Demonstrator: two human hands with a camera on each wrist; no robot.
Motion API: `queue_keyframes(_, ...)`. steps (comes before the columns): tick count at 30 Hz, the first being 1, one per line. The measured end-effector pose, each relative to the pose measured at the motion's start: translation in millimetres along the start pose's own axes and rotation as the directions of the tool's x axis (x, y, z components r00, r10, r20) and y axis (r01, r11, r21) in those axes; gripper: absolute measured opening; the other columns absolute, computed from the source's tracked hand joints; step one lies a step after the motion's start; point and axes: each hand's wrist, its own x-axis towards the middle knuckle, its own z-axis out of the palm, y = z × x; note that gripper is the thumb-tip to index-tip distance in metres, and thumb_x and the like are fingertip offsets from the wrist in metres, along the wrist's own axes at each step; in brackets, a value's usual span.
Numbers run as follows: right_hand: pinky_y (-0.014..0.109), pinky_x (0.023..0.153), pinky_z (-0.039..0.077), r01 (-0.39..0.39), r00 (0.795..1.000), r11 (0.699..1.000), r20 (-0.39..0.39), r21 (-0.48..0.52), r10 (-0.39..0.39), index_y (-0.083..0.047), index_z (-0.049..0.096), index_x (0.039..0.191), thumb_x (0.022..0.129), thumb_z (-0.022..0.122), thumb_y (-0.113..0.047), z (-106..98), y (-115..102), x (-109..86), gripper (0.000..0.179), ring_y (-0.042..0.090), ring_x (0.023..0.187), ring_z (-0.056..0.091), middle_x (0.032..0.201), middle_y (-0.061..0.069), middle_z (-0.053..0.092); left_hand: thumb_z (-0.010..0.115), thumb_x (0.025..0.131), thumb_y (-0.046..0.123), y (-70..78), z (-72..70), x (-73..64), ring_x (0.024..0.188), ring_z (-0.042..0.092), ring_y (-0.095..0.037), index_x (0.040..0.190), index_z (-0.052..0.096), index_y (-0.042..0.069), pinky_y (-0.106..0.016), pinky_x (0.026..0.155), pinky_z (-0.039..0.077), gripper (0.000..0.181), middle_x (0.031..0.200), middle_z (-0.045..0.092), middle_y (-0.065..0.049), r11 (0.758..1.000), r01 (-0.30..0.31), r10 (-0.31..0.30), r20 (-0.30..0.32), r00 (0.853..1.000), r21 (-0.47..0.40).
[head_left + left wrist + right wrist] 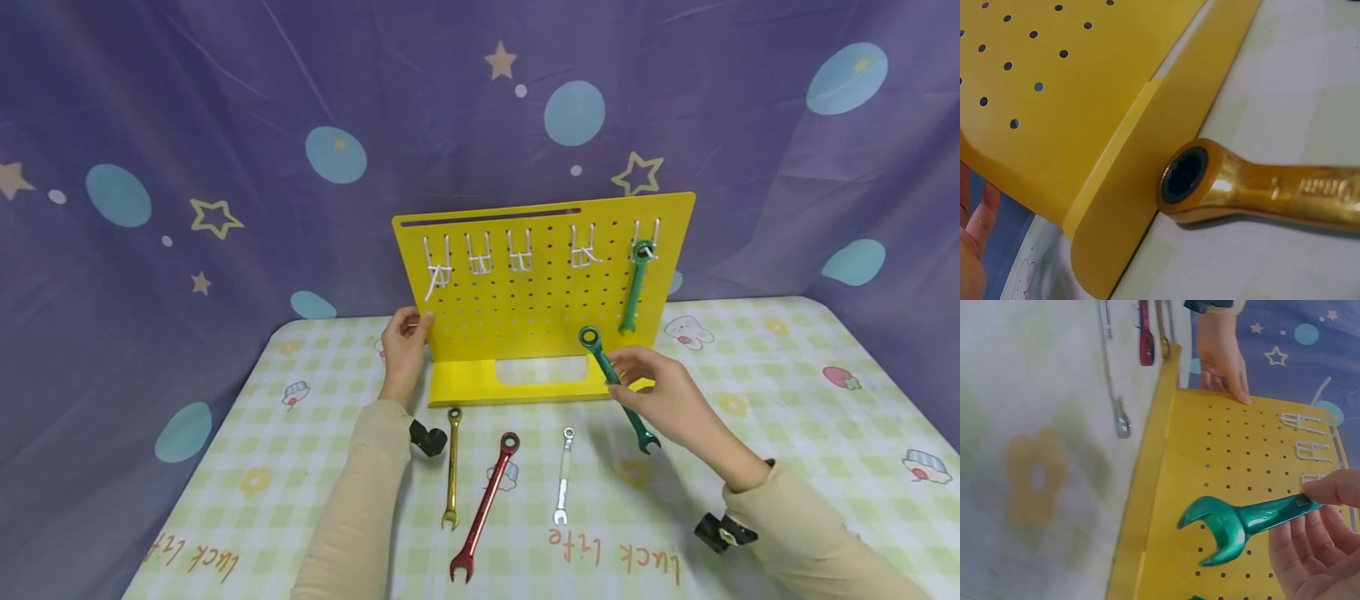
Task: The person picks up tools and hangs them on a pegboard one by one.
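Note:
My right hand (656,392) pinches a green combination wrench (611,375) by its shaft, in front of the pegboard's lower right. Its ring end points up to the left, and its open jaw (1222,531) shows large in the right wrist view. At the left edge of the yellow pegboard (510,321), my left hand (405,346) holds the board, thumb at the front and fingers behind. A second green wrench (634,292) hangs by its ring from the rightmost white hook (656,233).
On the checked tablecloth (300,450) lie a gold wrench (452,467), a red wrench (487,504) and a small silver wrench (564,479). The gold ring end is close to the board's base (1129,181). Several more white hooks (520,250) stick out of the board. A purple curtain (450,108) hangs behind.

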Motion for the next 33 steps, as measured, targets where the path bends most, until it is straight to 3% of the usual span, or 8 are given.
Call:
queue_keyframes(8, 0.026, 0.073, 0.054, 0.012, 0.998, 0.998, -0.06, 0.058, -0.008, 0.002, 0.06, 0.121, 0.089, 0.071, 0.001, -8.2, -9.4, 16.9, 0.034, 0.025, 0.089, 0.064, 0.104, 0.016, 0.067, 0.068, 0.095, 0.017, 0.3, 0.0, -0.3, 0.078, 0.054, -0.009, 0.106, 0.062, -0.002, -0.016, 0.069, 0.046, 0.023, 0.092, 0.059, -0.005, 1.0, 0.004, -0.004, -0.013, 1.0, -0.005)
queue_keyframes(15, 0.022, 0.08, 0.05, 0.028, 0.992, 0.998, -0.128, 0.062, -0.02, 0.001, 0.06, 0.124, 0.091, 0.071, -0.004, -17.9, -17.5, 32.1, 0.036, 0.013, 0.088, 0.062, 0.105, 0.016, 0.067, 0.068, 0.094, 0.014, -1.4, 0.1, 1.6, 0.074, 0.054, -0.008, 0.105, 0.062, -0.003, -0.015, 0.065, 0.046, 0.022, 0.087, 0.057, 0.002, 0.998, 0.01, -0.01, -0.002, 1.0, -0.054)
queue_keyframes(19, 0.022, 0.077, 0.049, 0.02, 0.99, 0.998, -0.138, 0.059, -0.011, 0.0, 0.06, 0.126, 0.092, 0.071, -0.006, -23.7, -19.5, 40.1, 0.037, 0.014, 0.089, 0.061, 0.106, 0.016, 0.067, 0.068, 0.095, 0.011, 7.3, -2.0, -1.4, 0.074, 0.053, -0.008, 0.106, 0.062, -0.005, -0.015, 0.064, 0.046, 0.021, 0.087, 0.057, 0.002, 0.998, 0.025, -0.024, 0.017, 1.0, -0.066)
queue_keyframes(25, 0.034, 0.083, 0.05, -0.028, 0.991, 0.998, -0.127, 0.053, 0.034, -0.001, 0.058, 0.13, 0.093, 0.069, -0.008, -28.6, -21.1, 50.5, 0.039, 0.025, 0.096, 0.062, 0.11, 0.017, 0.066, 0.066, 0.096, 0.007, 34.3, -4.2, -14.0, 0.073, 0.053, -0.009, 0.105, 0.061, -0.007, -0.016, 0.063, 0.045, 0.018, 0.087, 0.058, -0.001, 0.999, 0.026, -0.025, 0.032, 0.999, -0.041)
queue_keyframes(33, 0.047, 0.088, 0.049, -0.045, 0.992, 0.997, -0.113, 0.062, 0.052, -0.001, 0.059, 0.13, 0.093, 0.069, -0.006, -28.8, -18.2, 60.5, 0.038, 0.032, 0.1, 0.061, 0.113, 0.019, 0.065, 0.066, 0.095, 0.007, 35.3, -4.5, -15.5, 0.074, 0.053, -0.009, 0.104, 0.06, -0.009, -0.015, 0.064, 0.046, 0.019, 0.087, 0.058, -0.001, 0.998, 0.033, -0.032, 0.027, 0.999, -0.051)
